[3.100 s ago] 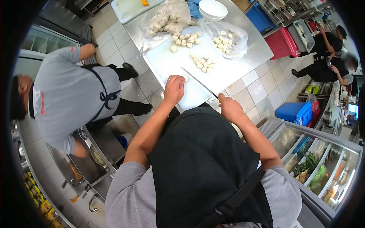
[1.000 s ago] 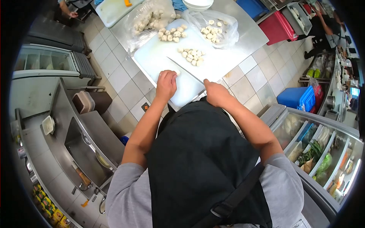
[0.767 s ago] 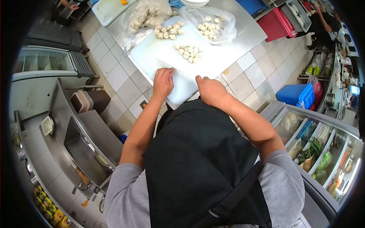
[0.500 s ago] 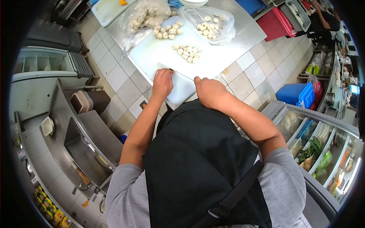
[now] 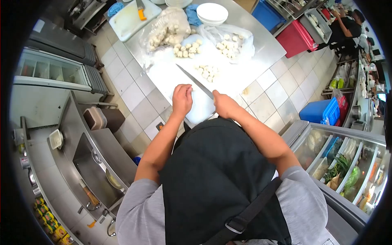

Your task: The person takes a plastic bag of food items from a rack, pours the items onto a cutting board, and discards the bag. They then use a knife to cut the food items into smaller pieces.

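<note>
My right hand (image 5: pixel 225 105) is wrapped round the handle of a kitchen knife (image 5: pixel 195 81), its long blade slanting away to the upper left over the white cutting board (image 5: pixel 200 107). Just left of the blade is my left hand (image 5: pixel 182 100), its fingers curled together at the board's near part; what they pinch, if anything, is too small to make out. Beyond the blade lies a group of pale cut pieces (image 5: pixel 207 72), apparently button mushrooms. Another pile of whole mushrooms (image 5: pixel 188 50) sits farther back on the board.
A plastic bag of mushrooms (image 5: pixel 167 32) and an open bag with pale pieces (image 5: pixel 230 47) flank the board's far end. White bowls (image 5: pixel 212 14) and a second board (image 5: pixel 132 20) with an orange-handled tool stand behind. Left is a sink (image 5: pixel 92 159); right, a glass-topped cooler (image 5: pixel 339 159).
The view has tilted, showing more of the table's far end. The knife's blade now shows its broad side, where before it was a thin line. My left hand remains curled beside it.
</note>
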Demonstrator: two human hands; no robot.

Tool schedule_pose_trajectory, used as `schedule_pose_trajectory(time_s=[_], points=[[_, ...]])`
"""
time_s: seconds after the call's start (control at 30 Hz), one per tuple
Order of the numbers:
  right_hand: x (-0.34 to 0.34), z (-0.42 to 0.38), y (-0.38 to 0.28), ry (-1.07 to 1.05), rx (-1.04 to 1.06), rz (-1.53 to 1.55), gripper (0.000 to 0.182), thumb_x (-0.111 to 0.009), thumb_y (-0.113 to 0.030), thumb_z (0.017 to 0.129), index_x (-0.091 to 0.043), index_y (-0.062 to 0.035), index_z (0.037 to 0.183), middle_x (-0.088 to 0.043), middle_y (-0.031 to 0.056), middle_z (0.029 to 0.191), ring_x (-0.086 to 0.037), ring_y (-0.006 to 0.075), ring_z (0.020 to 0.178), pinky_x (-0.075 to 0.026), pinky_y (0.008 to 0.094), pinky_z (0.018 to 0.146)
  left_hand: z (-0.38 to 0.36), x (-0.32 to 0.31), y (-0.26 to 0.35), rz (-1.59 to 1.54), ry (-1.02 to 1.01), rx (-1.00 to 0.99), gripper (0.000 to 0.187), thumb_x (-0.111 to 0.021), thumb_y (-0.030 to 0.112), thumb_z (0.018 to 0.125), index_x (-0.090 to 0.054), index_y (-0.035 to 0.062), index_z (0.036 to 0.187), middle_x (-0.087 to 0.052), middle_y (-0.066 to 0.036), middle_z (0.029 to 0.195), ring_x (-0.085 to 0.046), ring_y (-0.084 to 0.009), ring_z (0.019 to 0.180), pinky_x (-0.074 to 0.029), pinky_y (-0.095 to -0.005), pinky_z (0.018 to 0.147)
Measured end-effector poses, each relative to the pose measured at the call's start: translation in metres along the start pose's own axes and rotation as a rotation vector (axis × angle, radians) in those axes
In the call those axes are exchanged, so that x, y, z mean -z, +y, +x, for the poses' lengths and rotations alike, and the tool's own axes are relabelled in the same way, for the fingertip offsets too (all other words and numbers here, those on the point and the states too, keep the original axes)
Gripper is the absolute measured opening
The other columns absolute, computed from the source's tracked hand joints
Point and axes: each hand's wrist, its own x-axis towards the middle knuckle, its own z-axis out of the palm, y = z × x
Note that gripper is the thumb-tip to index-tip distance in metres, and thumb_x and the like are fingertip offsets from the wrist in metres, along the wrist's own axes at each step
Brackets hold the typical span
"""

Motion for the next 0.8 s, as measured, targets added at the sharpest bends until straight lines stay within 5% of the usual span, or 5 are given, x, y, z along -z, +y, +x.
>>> schedule_pose_trajectory(time_s=[0.07, 0.23, 0.43, 0.53, 0.8], points=[[0.002, -0.012, 0.006, 0.025, -0.036, 0.016, 0.033, -0.060, -0.002, 0.098, -0.052, 0.0019, 0.130, -0.075, 0.0340, 0.108, -0.072, 0.0533, 0.106, -0.057, 0.0598, 0.091, 0.023, 0.003, 0.004, -0.045, 0.132, 0.159, 0.014, -0.071, 0.003, 0.100, -0.075, 0.0014, 0.114, -0.073, -0.016, 0.107, -0.071, -0.0340, 0.097, -0.057, -0.0446, 0.088], [0.002, -0.029, 0.021, -0.063, 0.070, 0.046, 0.030, -0.065, -0.010, 0.100, -0.056, 0.0019, 0.126, -0.075, 0.0333, 0.108, -0.071, 0.0534, 0.107, -0.056, 0.0584, 0.090, 0.128, -0.003, 0.001, 0.030, 0.163, 0.134, 0.019, -0.073, 0.004, 0.099, -0.076, 0.0015, 0.117, -0.075, -0.017, 0.113, -0.072, -0.0351, 0.103, -0.058, -0.0434, 0.092], [-0.004, -0.021, 0.035, -0.190, 0.087, 0.091, 0.057, -0.079, -0.038, 0.093, -0.062, 0.0000, 0.132, -0.076, 0.0322, 0.116, -0.073, 0.0505, 0.113, -0.057, 0.0543, 0.095, 0.190, -0.035, -0.037, 0.496, -0.411, 0.069, 0.036, -0.074, 0.022, 0.093, -0.076, 0.0047, 0.125, -0.076, -0.018, 0.123, -0.069, -0.0430, 0.115, -0.057, -0.0573, 0.098], [-0.003, -0.029, 0.037, -0.152, 0.093, 0.088, 0.041, -0.068, -0.018, 0.099, -0.058, 0.0009, 0.133, -0.075, 0.0336, 0.109, -0.073, 0.0520, 0.108, -0.056, 0.0572, 0.091, 0.192, -0.040, -0.044, 0.493, -0.397, 0.045, 0.035, -0.075, 0.019, 0.091, -0.077, 0.0048, 0.123, -0.078, -0.020, 0.116, -0.070, -0.0439, 0.113, -0.057, -0.0560, 0.098], [-0.011, -0.029, 0.044, 0.001, -0.067, 0.156, 0.037, -0.064, -0.010, 0.097, -0.056, 0.0074, 0.129, -0.075, 0.0363, 0.109, -0.074, 0.0520, 0.110, -0.057, 0.0579, 0.095, 0.111, -0.005, 0.002, -0.001, -0.047, 0.116, 0.032, -0.078, 0.006, 0.088, -0.071, -0.0006, 0.118, -0.071, -0.020, 0.108, -0.072, -0.0377, 0.097, -0.058, -0.0462, 0.088]])
